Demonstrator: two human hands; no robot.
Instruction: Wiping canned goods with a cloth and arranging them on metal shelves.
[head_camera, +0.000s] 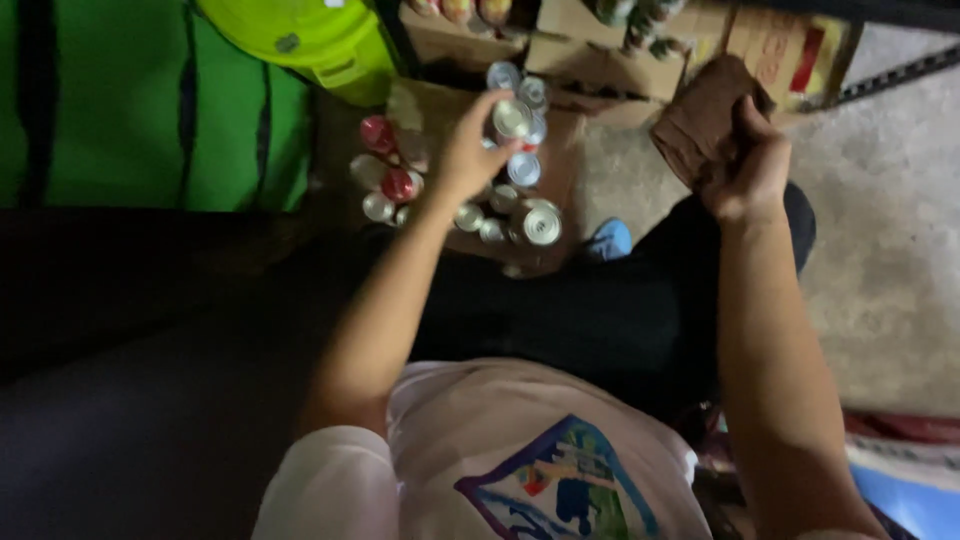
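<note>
Forearms run up from a white printed shirt (520, 450), dark trousers below; the hands are well apart. Right hand (748, 165) is clamped on a folded brown cloth (705, 115), thumb over the front fold, held clear above the concrete floor (880, 250). A blue shoe tip (609, 240) shows between the arms.

Left hand (468, 155) reaches over an open cardboard tray (560, 150) on the floor, fingers closed round a silver-topped can (512, 118) held above the tray's middle. More cans stand loose below and about it: red ones (378, 132) near the tray's left edge, a larger silver one (541, 222) at the near right corner.

Beyond, a lime-green plastic container (310, 40) off the far left corner, further cardboard boxes (600, 55) along the far edge.

Risks, as judged:
- Grip on the can looks like fingertips only, from the side; a slip would send it into the standing cans and topple several.
- Cans are crowded and uneven; a wrist brushing the red ones could knock them off the left edge.
- Dim light and motion blur; gaps between cans are hard to read.
- Cloth hangs loosely bunched; a trailing fold might snag a can top.
</note>
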